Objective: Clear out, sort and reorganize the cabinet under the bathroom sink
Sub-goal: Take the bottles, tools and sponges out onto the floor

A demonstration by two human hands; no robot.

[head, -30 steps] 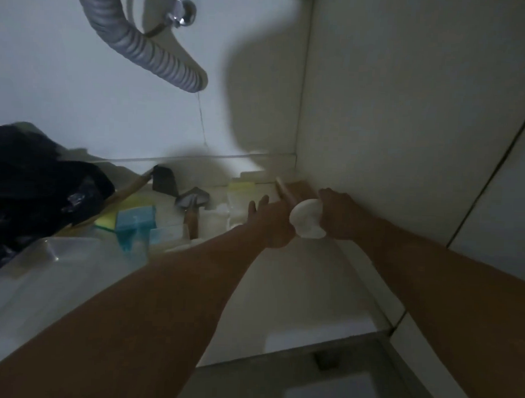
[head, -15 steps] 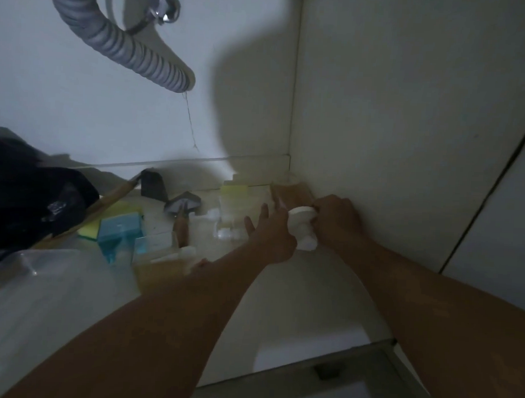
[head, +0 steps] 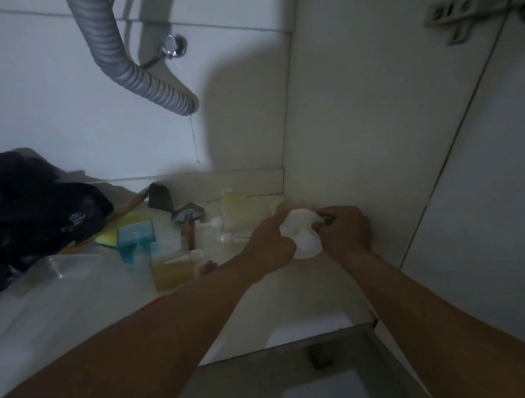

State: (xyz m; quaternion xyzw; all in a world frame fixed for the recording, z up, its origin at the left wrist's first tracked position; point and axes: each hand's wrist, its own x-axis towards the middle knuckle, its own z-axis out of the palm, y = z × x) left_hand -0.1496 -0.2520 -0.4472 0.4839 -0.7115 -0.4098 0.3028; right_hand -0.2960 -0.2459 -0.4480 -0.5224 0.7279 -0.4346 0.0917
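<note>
Both my hands are deep in the cabinet's back right corner, close to the right wall [head: 362,128]. Between them is a white round object [head: 301,233], a soft wad or small jar; I cannot tell which. My left hand [head: 268,243] curls round its left side and my right hand [head: 343,231] grips its right side with bent fingers. On the cabinet floor [head: 311,290] to the left lie a pale yellow bottle [head: 240,213], a blue box [head: 135,236], a yellow sponge [head: 108,238] and an amber container [head: 172,270].
A grey corrugated drain hose [head: 126,66] hangs from above, near a chrome valve [head: 171,45]. A black bag [head: 32,205] fills the left side, with a clear plastic bin [head: 43,295] in front of it. A wooden-handled tool [head: 188,229] lies mid-floor. A door hinge [head: 458,15] sits top right.
My left hand, open beside the white object before, has closed round it. Both hands now hold it together, and the view has shifted so the hose and valve show more.
</note>
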